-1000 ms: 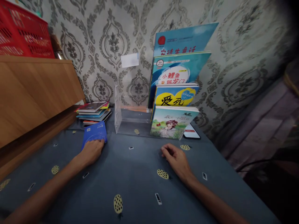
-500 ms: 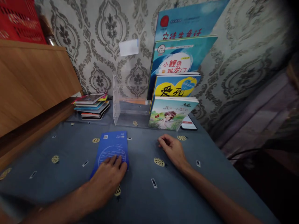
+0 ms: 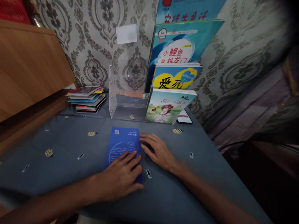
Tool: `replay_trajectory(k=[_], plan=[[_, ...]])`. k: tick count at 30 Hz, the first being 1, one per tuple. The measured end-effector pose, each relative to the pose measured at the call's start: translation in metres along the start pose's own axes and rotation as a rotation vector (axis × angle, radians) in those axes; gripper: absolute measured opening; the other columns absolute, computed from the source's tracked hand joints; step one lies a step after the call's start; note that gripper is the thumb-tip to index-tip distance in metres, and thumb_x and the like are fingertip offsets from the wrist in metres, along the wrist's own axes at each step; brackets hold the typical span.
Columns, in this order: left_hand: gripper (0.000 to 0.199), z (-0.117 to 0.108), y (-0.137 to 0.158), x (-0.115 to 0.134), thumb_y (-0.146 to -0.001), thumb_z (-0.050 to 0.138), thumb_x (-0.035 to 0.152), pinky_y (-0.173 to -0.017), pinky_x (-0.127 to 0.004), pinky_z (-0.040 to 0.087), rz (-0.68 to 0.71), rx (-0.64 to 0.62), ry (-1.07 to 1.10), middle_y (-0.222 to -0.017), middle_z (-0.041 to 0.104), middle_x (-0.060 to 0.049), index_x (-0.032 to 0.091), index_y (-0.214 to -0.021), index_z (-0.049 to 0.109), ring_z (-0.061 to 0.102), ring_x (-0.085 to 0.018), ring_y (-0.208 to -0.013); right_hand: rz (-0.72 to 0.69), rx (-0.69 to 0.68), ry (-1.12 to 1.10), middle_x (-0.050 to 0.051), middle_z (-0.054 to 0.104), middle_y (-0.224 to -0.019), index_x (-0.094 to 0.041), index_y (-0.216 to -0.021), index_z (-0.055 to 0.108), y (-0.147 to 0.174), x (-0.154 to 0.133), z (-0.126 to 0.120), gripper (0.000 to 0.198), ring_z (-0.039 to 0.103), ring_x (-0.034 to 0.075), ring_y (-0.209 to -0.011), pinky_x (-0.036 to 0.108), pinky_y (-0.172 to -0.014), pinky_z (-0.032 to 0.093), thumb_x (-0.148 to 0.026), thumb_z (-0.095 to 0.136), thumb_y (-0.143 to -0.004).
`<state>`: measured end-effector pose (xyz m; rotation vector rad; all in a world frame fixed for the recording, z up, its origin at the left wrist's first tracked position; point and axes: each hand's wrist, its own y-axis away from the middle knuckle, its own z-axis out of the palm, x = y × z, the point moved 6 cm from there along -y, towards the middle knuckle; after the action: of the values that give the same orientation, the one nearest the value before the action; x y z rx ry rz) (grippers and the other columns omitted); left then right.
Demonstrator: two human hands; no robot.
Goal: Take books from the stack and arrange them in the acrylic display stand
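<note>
A blue book (image 3: 123, 140) with white print and a small square code lies flat on the grey-blue tablecloth (image 3: 77, 174). My left hand (image 3: 123, 174) rests on its lower part, fingers spread over the cover. To the right, my right hand (image 3: 158, 152) has its fingertips at the book's upper right edge; its fingers are apart and grip nothing. Behind the book stands a clear acrylic rack (image 3: 112, 96). Its right side holds several upright books, the front one a green picture book (image 3: 163, 107).
A pile of thin books (image 3: 86, 99) lies at the back left, beside a wooden cabinet (image 3: 30, 65). A phone (image 3: 185, 118) lies partly behind the rack's right end. A white paper label (image 3: 126, 33) shows above the rack. The table's right edge drops into a dark area.
The blue book has moved right under my left hand, whose fingers are now more spread. My right hand has come left to the book's edge and opened. The view has tilted down slightly.
</note>
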<state>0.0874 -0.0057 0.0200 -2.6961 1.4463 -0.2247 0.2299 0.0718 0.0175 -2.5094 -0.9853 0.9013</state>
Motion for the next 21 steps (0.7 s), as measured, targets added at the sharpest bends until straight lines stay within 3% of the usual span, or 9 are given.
replay_trajectory(k=[2,5,11,15,21], plan=[[0.041,-0.003,-0.001,-0.007,-0.103,0.047,0.046,-0.115,-0.045,0.042,-0.009,0.000,0.071,-0.142,0.059,-0.015,0.014,-0.128,0.058,0.049,-0.028,-0.140,-0.049,-0.070,0.040,0.014,0.067,-0.130,-0.020,-0.125,0.065,0.001,-0.003,0.009,0.032,0.062,0.028,-0.121,0.050,-0.103,0.049,-0.030,0.050,-0.099],[0.037,-0.003,-0.003,-0.026,-0.107,0.038,0.031,-0.115,-0.041,0.043,-0.041,0.022,0.096,-0.142,0.060,-0.012,0.015,-0.134,0.056,0.052,-0.022,-0.137,-0.091,-0.157,0.093,0.015,0.065,-0.135,-0.019,-0.132,0.063,0.002,-0.005,0.016,0.037,0.059,0.029,-0.126,0.054,-0.105,0.049,-0.030,0.050,-0.100],[0.040,0.010,-0.002,-0.085,-0.106,0.033,0.026,-0.115,-0.043,0.042,-0.192,0.130,-0.067,-0.146,0.057,-0.013,0.013,-0.138,0.054,0.051,-0.023,-0.138,-0.093,-0.221,0.141,0.017,0.064,-0.136,-0.015,-0.136,0.061,0.001,-0.005,0.019,0.041,0.058,0.031,-0.127,0.055,-0.105,0.048,-0.031,0.053,-0.099],[0.040,0.006,0.004,-0.121,-0.105,0.035,0.028,-0.112,-0.043,0.045,-0.329,0.162,-0.174,-0.141,0.061,-0.014,0.013,-0.133,0.059,0.057,-0.024,-0.132,-0.090,-0.225,0.127,0.017,0.063,-0.138,-0.016,-0.137,0.060,0.001,-0.004,0.018,0.041,0.057,0.031,-0.130,0.056,-0.106,0.047,-0.032,0.052,-0.100],[0.040,0.000,0.006,-0.136,-0.103,0.035,0.026,-0.109,-0.045,0.048,-0.429,0.159,-0.223,-0.137,0.064,-0.015,0.012,-0.129,0.062,0.061,-0.026,-0.128,-0.067,-0.234,0.138,0.017,0.064,-0.137,-0.014,-0.135,0.062,-0.004,-0.007,0.020,0.041,0.055,0.032,-0.132,0.059,-0.110,0.043,-0.033,0.052,-0.100]])
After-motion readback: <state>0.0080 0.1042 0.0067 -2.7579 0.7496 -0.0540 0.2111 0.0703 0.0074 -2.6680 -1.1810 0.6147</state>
